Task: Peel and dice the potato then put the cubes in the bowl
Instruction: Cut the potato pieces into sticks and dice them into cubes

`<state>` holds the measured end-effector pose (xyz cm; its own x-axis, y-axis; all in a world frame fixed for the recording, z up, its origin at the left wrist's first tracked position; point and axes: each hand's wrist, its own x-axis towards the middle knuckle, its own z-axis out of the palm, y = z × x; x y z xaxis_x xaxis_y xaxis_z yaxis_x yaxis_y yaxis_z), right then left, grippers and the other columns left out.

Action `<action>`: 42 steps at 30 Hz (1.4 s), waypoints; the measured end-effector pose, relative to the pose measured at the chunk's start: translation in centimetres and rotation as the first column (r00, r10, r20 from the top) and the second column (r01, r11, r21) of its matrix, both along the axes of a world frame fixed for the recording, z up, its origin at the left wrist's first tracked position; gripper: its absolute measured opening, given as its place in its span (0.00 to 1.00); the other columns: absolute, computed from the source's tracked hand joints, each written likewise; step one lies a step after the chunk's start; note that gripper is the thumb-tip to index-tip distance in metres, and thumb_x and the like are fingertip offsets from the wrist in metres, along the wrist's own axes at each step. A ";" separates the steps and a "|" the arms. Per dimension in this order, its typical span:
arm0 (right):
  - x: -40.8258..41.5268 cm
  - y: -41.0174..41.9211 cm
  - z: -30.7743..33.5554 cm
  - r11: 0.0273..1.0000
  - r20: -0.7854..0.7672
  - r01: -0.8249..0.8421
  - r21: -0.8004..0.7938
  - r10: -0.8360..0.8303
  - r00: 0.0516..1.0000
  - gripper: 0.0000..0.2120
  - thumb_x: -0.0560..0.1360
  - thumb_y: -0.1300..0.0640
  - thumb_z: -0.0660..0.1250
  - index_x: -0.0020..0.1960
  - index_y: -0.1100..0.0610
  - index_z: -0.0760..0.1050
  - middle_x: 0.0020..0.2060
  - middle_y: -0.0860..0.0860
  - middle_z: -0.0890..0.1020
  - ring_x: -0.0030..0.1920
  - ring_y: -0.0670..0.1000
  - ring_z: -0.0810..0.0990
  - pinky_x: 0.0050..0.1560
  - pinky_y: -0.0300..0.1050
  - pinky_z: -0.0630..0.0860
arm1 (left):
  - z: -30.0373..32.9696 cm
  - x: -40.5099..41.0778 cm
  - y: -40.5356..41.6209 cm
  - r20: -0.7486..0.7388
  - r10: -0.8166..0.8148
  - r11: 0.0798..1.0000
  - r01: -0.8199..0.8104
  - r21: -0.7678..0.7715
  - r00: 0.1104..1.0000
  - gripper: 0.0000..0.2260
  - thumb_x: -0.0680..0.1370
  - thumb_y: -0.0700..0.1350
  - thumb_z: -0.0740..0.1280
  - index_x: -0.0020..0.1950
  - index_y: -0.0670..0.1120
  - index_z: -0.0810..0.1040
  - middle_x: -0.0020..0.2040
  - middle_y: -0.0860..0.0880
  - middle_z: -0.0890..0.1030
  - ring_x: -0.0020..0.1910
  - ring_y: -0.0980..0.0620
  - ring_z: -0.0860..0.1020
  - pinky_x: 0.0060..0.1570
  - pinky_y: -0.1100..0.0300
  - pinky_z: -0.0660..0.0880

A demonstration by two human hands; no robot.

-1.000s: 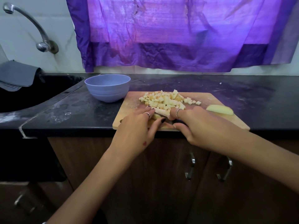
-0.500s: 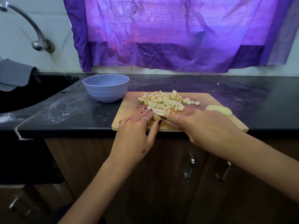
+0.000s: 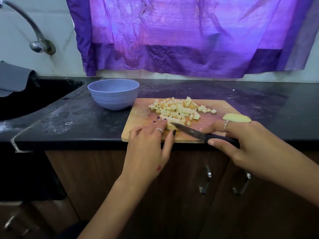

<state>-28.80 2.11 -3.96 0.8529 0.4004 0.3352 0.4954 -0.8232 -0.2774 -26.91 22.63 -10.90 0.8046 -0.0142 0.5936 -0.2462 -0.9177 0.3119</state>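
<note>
Dicing in progress on the wooden cutting board [image 3: 138, 118], lower centre of frame, at the front edge of the black counter [image 3: 259, 100].

Left hand [image 3: 150, 149]: palm down, fingers fairly straight and slightly spread, fingertips [image 3: 158, 119] pressing on the potato strips [image 3: 172, 122] at the near-left part of the board. Thumb stretched out toward the blade. Not wrapped round anything.

Right hand [image 3: 245, 142]: fingers curled and clamped on the dark handle of the knife [image 3: 198, 134], thumb under the handle, index finger laid along the top near the blade. Blade points left and up, tip at the strips, just beside the left thumb; can't tell if the edge is touching the board.

Diced cubes [image 3: 179, 107]: loose pile on the far-centre part of the board, a few strays trailing off to the right. Peeled potato piece [image 3: 236, 118]: uncut, at the right edge of the board, partly hidden behind the right hand's knuckles.

Blue bowl [image 3: 113, 94]: upright on the counter, left of the board's far-left corner, just beside it. Inside not visible from this angle.

Rest: purple curtain [image 3: 172, 40] across the top of frame, tap [image 3: 37, 44] upper left over a dark sink [image 3: 34, 99], grey cloth [image 3: 12, 78] at far left, brown cabinet doors with metal handles [image 3: 206, 180] below the counter.
</note>
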 end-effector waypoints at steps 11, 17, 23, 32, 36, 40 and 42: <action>2.1 2.9 -0.3 0.999 -0.011 0.002 -0.045 -0.003 1.000 0.13 0.79 0.49 0.62 0.62 0.39 0.72 0.46 0.43 0.77 0.37 0.38 0.71 0.36 0.29 0.66 | -0.3 0.2 -0.3 0.013 0.019 1.000 -0.019 0.013 1.000 0.21 0.79 0.55 0.56 0.64 0.46 0.77 0.62 0.49 0.80 0.61 0.54 0.77 0.59 0.58 0.63; 3.7 4.4 -0.3 0.996 -0.011 0.009 -0.090 -0.010 1.000 0.13 0.79 0.48 0.62 0.62 0.40 0.72 0.48 0.48 0.78 0.46 0.48 0.77 0.41 0.43 0.74 | -0.4 0.3 -0.2 0.052 0.012 0.999 -0.013 0.029 0.999 0.22 0.79 0.55 0.54 0.61 0.45 0.80 0.58 0.48 0.82 0.58 0.53 0.79 0.57 0.60 0.63; 4.7 5.6 0.1 0.995 -0.043 0.011 -0.095 -0.015 0.999 0.12 0.79 0.49 0.63 0.62 0.41 0.73 0.48 0.48 0.78 0.48 0.50 0.77 0.47 0.46 0.74 | -0.4 0.4 -0.2 0.062 0.009 1.000 -0.010 0.024 0.998 0.21 0.78 0.54 0.54 0.60 0.45 0.80 0.58 0.48 0.82 0.58 0.53 0.79 0.56 0.57 0.67; 3.6 3.4 -1.0 0.939 0.229 0.132 -0.319 -0.059 0.972 0.19 0.80 0.51 0.58 0.69 0.36 0.62 0.58 0.47 0.77 0.55 0.52 0.77 0.44 0.45 0.73 | 1.3 0.1 0.2 -0.003 -0.030 0.999 0.030 -0.013 1.000 0.16 0.81 0.52 0.60 0.64 0.47 0.78 0.59 0.49 0.81 0.58 0.51 0.78 0.59 0.58 0.68; 3.8 1.1 -0.4 0.979 0.016 0.128 -0.160 -0.127 0.992 0.14 0.79 0.48 0.61 0.63 0.35 0.70 0.63 0.44 0.73 0.57 0.49 0.75 0.53 0.46 0.75 | 4.3 1.8 2.1 -0.179 -0.096 0.992 0.108 0.058 0.979 0.12 0.81 0.48 0.62 0.61 0.51 0.80 0.53 0.52 0.81 0.55 0.51 0.78 0.51 0.63 0.70; 3.6 -1.0 1.5 0.997 -0.102 0.012 -0.078 -0.020 0.995 0.13 0.78 0.53 0.66 0.58 0.39 0.75 0.51 0.30 0.68 0.44 0.34 0.66 0.44 0.28 0.63 | 6.4 3.1 2.8 -0.381 -0.179 0.974 0.217 0.059 0.907 0.11 0.79 0.46 0.67 0.60 0.52 0.81 0.64 0.50 0.78 0.62 0.53 0.75 0.62 0.62 0.68; 3.4 -1.9 2.2 0.998 -0.203 0.001 -0.064 -0.014 0.979 0.13 0.78 0.52 0.65 0.57 0.37 0.74 0.40 0.30 0.69 0.35 0.34 0.70 0.38 0.28 0.66 | 6.2 3.3 3.1 -0.350 -0.203 0.975 0.220 0.010 0.914 0.10 0.77 0.47 0.69 0.57 0.52 0.82 0.60 0.51 0.80 0.58 0.54 0.77 0.60 0.62 0.70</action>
<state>-25.41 0.22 -1.75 0.9036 0.4086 0.1289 0.4279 -0.8458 -0.3186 -23.63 25.68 -4.75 0.9342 -0.2282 0.2742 -0.3214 -0.8719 0.3695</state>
